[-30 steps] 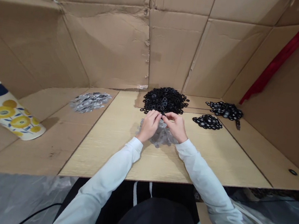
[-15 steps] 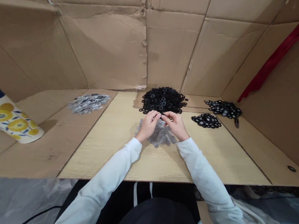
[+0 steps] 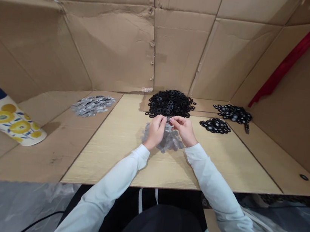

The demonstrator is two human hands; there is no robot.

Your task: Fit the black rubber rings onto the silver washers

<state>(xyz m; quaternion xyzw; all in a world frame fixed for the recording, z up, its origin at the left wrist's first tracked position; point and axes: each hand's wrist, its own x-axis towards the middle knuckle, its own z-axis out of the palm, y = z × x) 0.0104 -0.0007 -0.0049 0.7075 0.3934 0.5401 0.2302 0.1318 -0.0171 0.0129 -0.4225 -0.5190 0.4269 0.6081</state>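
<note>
- Fingers (image 3: 162,121) of the left hand (image 3: 155,132) curled shut in a pinch, tips against those of the right hand (image 3: 184,130), likewise pinched closed; anything between the tips too small to make out.
- Both hands low over the grey disc heap (image 3: 168,143) at mid-worktop (image 3: 121,153): left hand on its 9 o'clock side, right hand on its 2 o'clock side; contact with the heap not clear.
- Just past the fingertips at 12 o'clock, the big black ring heap (image 3: 171,102), close under the cardboard back wall (image 3: 177,50).
- At 2 o'clock from the hands, the near black ring cluster (image 3: 215,126); beyond it, toward the corner, the far black ring cluster (image 3: 233,113), with pale specks among the black.
- At 10 o'clock, well apart from the hands, a second grey heap (image 3: 92,105) on the cardboard beside the worktop.
- At 9 o'clock, far out, a cup (image 3: 8,119) on a tilt, white with a blue band and yellow flowers.
- At 3 o'clock, alone near the right edge, a single black ring (image 3: 304,177).
- At 1 o'clock, up the right-hand wall, a red strip (image 3: 290,59) on a slant.
- Pale long sleeves (image 3: 118,179) on both arms, down to the wrists.
</note>
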